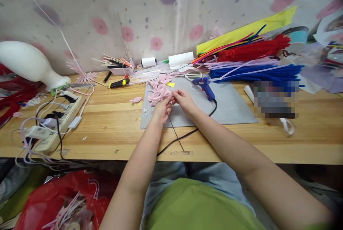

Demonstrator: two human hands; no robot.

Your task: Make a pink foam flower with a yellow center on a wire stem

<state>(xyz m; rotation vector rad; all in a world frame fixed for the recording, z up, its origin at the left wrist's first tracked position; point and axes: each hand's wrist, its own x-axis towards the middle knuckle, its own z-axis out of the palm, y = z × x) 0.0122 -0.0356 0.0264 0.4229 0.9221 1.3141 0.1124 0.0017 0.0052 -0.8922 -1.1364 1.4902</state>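
Note:
My left hand is closed around the base of a pink fuzzy pipe-cleaner flower, whose looped petals rise above the fingers. A thin dark stem slants down from that hand toward the table's front edge. My right hand is closed in a pinch at the flower's right side; its fingertips meet the left hand's and hide the exact spot gripped. Both hands are over a grey cutting mat. A loose pink petal piece lies left of the mat.
A blue glue gun rests on the mat, its black cord running under my right forearm. Scissors and blue pipe cleaners lie behind. On the left are a utility knife, a power strip and a white foam head.

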